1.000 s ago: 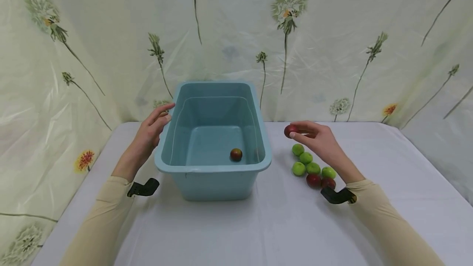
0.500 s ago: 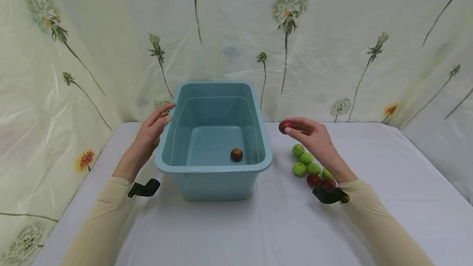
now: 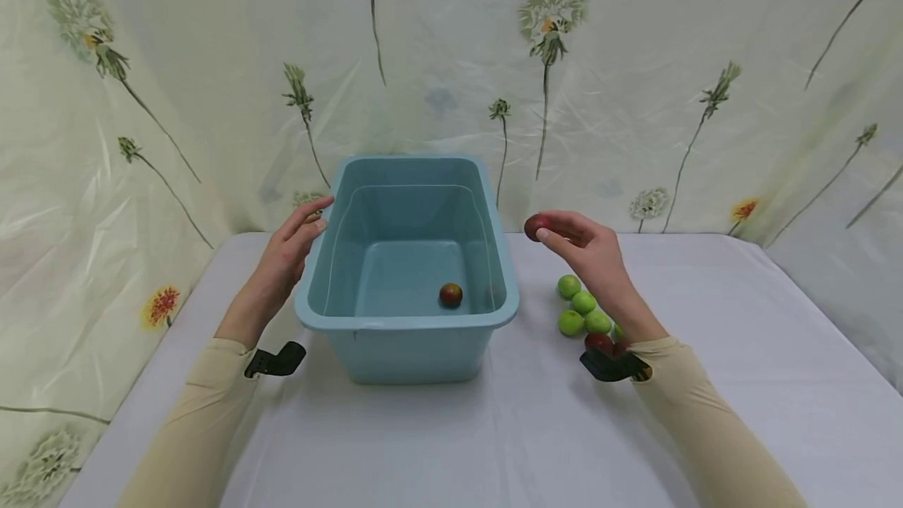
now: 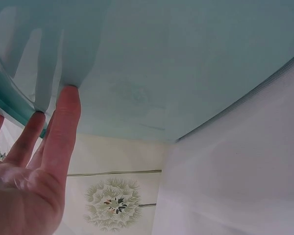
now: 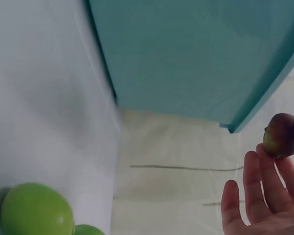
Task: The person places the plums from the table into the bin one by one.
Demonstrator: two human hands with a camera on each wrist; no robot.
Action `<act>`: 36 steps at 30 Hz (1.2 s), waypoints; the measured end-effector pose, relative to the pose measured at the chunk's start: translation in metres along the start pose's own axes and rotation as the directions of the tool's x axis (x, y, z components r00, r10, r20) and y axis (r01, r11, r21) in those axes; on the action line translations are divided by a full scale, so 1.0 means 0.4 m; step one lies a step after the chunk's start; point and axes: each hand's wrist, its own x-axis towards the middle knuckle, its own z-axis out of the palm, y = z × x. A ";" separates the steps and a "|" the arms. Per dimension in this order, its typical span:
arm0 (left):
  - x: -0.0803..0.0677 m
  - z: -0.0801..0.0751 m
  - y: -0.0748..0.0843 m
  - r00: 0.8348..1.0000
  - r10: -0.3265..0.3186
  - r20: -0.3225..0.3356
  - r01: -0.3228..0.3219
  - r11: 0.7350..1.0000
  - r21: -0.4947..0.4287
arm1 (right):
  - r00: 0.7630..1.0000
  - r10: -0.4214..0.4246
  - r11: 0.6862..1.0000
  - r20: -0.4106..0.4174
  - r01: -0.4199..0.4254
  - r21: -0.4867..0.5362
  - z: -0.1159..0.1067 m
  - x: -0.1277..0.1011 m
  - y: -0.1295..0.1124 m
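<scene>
A light blue plastic tub stands on the white table, with one dark red fruit on its floor. My left hand rests with straight fingers against the tub's left wall. My right hand pinches a dark red fruit at its fingertips, raised just right of the tub's rim; the right wrist view shows that fruit beside the tub wall. Under my right forearm lies a cluster of green fruits and red fruits.
The white tablecloth covers the table. A flower-printed plastic curtain hangs close behind and to both sides. A green fruit lies on the cloth in the right wrist view.
My right hand has carried the dark red fruit up and leftward, nearer the tub's right rim. The left hand has stayed on the tub wall.
</scene>
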 end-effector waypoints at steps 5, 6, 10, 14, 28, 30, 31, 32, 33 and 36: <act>-0.001 0.000 0.001 1.000 -0.003 0.001 0.003 1.000 -0.003 | 1.000 -0.019 0.999 -0.017 0.020 0.033 0.016 0.011 -0.008; -0.001 0.000 0.001 1.000 -0.003 0.001 0.003 1.000 -0.003 | 0.999 -0.026 0.999 -0.019 0.027 0.037 0.019 0.014 -0.009; 0.000 0.001 0.000 1.000 -0.001 0.000 0.001 1.000 0.003 | 0.996 -0.074 0.995 -0.044 0.077 0.066 0.031 0.024 -0.023; 0.001 0.000 -0.001 1.000 0.001 -0.001 -0.001 1.000 0.009 | 0.987 -0.136 0.986 -0.091 0.144 0.089 0.047 0.020 -0.081; 0.002 0.002 -0.002 1.000 -0.007 -0.005 0.007 1.000 0.014 | 0.971 -0.228 0.958 -0.070 0.237 0.161 0.085 0.041 -0.160; 0.002 0.002 -0.002 1.000 -0.010 -0.006 0.010 1.000 0.016 | 0.967 -0.248 0.952 -0.064 0.255 0.170 0.091 0.047 -0.166; 0.002 0.003 -0.002 1.000 -0.011 -0.006 0.011 1.000 0.016 | 0.965 -0.255 0.949 -0.063 0.262 0.178 0.094 0.050 -0.170; 0.002 0.003 -0.002 1.000 -0.011 -0.006 0.011 1.000 0.015 | 0.964 -0.260 0.947 -0.061 0.267 0.182 0.097 0.052 -0.173; 0.002 0.003 -0.002 1.000 -0.012 -0.006 0.012 1.000 0.013 | 0.963 -0.262 0.945 -0.058 0.268 0.188 0.099 0.054 -0.175; 0.002 0.003 -0.003 1.000 -0.014 -0.002 0.014 1.000 0.008 | 0.963 -0.267 0.941 -0.046 0.271 0.201 0.108 0.059 -0.184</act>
